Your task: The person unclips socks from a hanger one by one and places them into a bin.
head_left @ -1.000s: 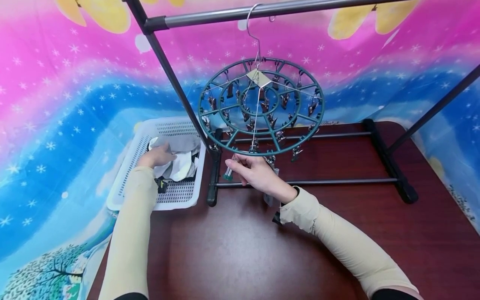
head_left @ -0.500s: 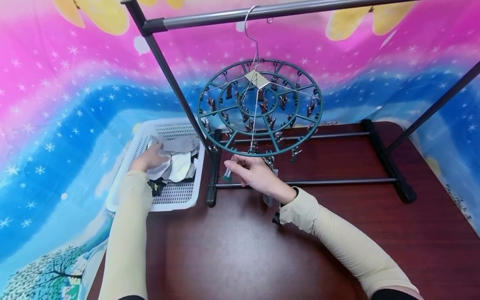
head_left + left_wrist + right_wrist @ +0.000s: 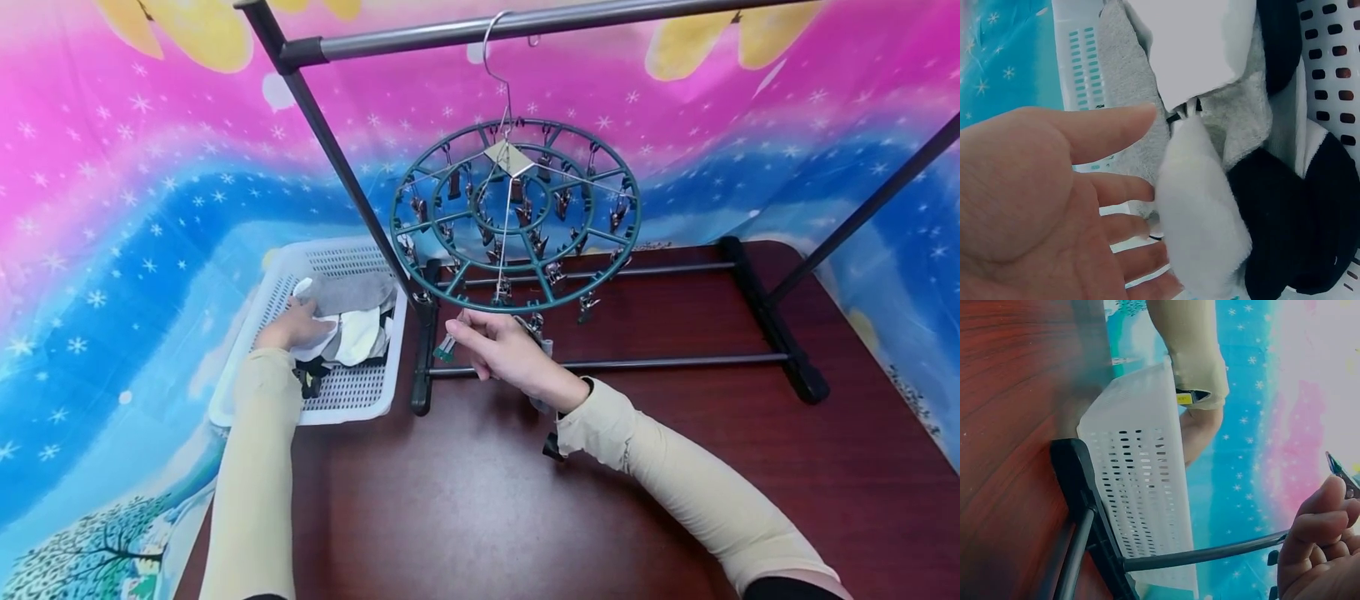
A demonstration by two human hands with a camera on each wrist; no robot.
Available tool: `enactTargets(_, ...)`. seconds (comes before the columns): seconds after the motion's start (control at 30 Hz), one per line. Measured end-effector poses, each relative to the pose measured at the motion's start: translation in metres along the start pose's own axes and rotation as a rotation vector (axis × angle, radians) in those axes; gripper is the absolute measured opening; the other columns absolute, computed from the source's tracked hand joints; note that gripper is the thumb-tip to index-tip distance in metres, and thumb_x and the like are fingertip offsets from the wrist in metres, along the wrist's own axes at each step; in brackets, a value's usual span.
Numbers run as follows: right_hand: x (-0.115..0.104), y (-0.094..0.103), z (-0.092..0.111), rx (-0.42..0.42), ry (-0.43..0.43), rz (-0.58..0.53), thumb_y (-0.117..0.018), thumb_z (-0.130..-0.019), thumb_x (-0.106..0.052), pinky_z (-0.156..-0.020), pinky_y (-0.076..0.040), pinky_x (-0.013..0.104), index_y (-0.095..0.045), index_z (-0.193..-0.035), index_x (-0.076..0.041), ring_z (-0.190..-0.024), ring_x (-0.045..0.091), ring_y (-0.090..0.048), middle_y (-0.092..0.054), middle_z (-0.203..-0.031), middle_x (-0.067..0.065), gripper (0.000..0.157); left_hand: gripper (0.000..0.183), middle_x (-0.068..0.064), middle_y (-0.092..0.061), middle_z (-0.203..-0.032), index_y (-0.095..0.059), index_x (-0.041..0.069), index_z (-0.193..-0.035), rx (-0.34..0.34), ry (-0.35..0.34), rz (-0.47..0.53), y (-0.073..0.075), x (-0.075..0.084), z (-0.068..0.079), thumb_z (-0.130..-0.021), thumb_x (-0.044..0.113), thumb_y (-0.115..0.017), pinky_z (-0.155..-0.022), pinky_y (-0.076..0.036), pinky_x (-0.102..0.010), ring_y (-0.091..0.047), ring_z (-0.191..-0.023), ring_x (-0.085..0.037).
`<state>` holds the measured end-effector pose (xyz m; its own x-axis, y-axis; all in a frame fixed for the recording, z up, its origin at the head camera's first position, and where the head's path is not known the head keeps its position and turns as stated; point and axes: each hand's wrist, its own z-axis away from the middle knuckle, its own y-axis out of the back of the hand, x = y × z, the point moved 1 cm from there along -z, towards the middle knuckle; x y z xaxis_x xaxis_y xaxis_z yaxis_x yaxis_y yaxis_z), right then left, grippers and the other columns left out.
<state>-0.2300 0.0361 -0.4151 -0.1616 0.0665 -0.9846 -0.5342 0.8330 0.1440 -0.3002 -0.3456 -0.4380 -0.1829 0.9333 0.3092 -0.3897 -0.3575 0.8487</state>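
Note:
In the white basket (image 3: 232, 392) lie several socks: a grey sock (image 3: 352, 292), a white sock (image 3: 360, 336) and dark socks (image 3: 1272, 219). My left hand (image 3: 288, 325) is inside the basket's left part, thumb apart from the fingers. The left wrist view shows its fingertips against a white sock (image 3: 1200, 212), without curling round it. Between thumb and fingers, my right hand (image 3: 506, 350) pinches a metal clip (image 3: 446, 345) with green tips. That clip is at the near edge of a round green drying hanger (image 3: 442, 287); its tips also show in the right wrist view.
A dark metal rack (image 3: 420, 33) carries the hanger by its hook. Many other clips (image 3: 617, 215) dangle from the rings. Below my right wrist hangs a black item (image 3: 552, 447). The rack's feet (image 3: 422, 392) and the basket stand on a reddish-brown table (image 3: 450, 500).
My left hand has shifted slightly left over the socks, uncovering more of the grey one. The right hand stays at the hanger's near edge, and the clip it pinches has tilted a little left.

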Motion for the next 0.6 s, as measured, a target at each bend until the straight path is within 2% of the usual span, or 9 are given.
enactTargets(0.13, 0.003, -0.004, 0.001, -0.02, 0.02, 0.054, -0.053, -0.109, -0.036, -0.043, -0.04, 0.031, -0.064, -0.097, -0.01, -0.048, 0.037, -0.052, -0.052, -0.054, 0.005, 0.03, 0.081, -0.04, 0.018, -0.162, -0.003, -0.006, -0.162, -0.014, 0.016, -0.025, 0.0, 0.0, 0.0, -0.108, 0.039, -0.043, -0.121, -0.017, -0.069, -0.002, -0.15, -0.062)
enactTargets(0.27, 0.003, -0.009, 0.008, -0.1, 0.02, 0.21, -0.052, -0.109, -0.039, -0.049, -0.049, 0.034, -0.07, -0.096, -0.015, -0.046, 0.023, -0.057, -0.057, -0.054, 0.005, 0.033, 0.08, -0.039, -0.004, -0.165, -0.005, -0.007, -0.161, -0.02, -0.012, 0.01, 0.001, 0.0, 0.001, -0.108, 0.037, -0.045, -0.122, -0.016, -0.067, -0.007, -0.152, -0.058)
enactTargets(0.37, -0.002, -0.012, 0.018, -0.159, 0.067, 0.338, -0.054, -0.108, -0.04, -0.056, -0.05, 0.03, -0.071, -0.092, -0.02, -0.05, 0.015, -0.058, -0.057, -0.056, -0.001, 0.031, 0.079, -0.038, -0.019, -0.163, -0.006, -0.009, -0.161, -0.014, -0.045, 0.023, 0.003, 0.0, 0.001, -0.109, 0.035, -0.045, -0.122, -0.02, -0.065, -0.016, -0.151, -0.057)
enactTargets(0.47, -0.016, -0.013, 0.031, -0.154, 0.195, 0.43, -0.06, -0.106, -0.035, -0.059, -0.047, 0.027, -0.072, -0.095, -0.023, -0.056, 0.008, -0.055, -0.059, -0.063, -0.01, 0.02, 0.078, -0.037, -0.023, -0.162, -0.008, -0.01, -0.161, -0.009, -0.059, 0.0, 0.005, 0.002, 0.001, -0.109, 0.035, -0.044, -0.122, -0.022, -0.065, -0.021, -0.149, -0.057)
enactTargets(0.6, -0.038, -0.009, 0.048, -0.052, 0.459, 0.506, -0.068, -0.101, -0.024, -0.059, -0.045, 0.021, -0.074, -0.103, -0.02, -0.061, 0.001, -0.051, -0.061, -0.072, -0.013, 0.007, 0.075, -0.036, -0.027, -0.161, -0.011, -0.005, -0.162, 0.033, -0.048, -0.05, 0.007, 0.012, 0.007, -0.109, 0.035, -0.044, -0.119, -0.027, -0.067, -0.03, -0.146, -0.057)
